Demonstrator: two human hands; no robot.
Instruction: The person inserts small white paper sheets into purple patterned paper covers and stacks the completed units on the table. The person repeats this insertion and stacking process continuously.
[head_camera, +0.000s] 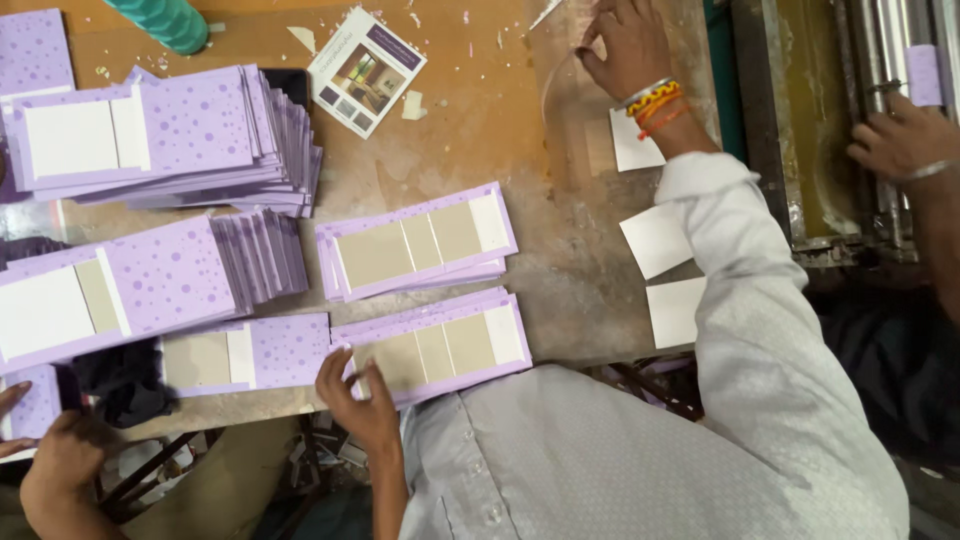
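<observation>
At the far left I see another person's hand (62, 452) low by the table edge, next to a dark cloth (125, 380). Above it lie fanned stacks of purple dotted cards (190, 130), with a second fan (170, 275) just below, each card showing a pale window panel. A green roll (165, 20) sits at the top edge, and a printed leaflet (365, 70) lies flat on the brown table (480, 130).

My left hand (358, 392) rests at the near edge, fingers apart, its fingertips touching the left end of the nearest purple card stack (440, 345); it clamps nothing. That stack lies flat just in front of my white shirt, with a similar stack (415, 245) beyond it, close but apart.

Further right, my right hand (625, 45), banded with coloured bracelets, is stretched to the far side of the table. Its fingers are curled at a thin clear strip (556, 75), but I cannot tell whether they grip it. White blank cards (655, 240) lie beside my sleeve.

At the far right, another person's hand (900, 138) lies on a machine's metal rollers (880, 50).
</observation>
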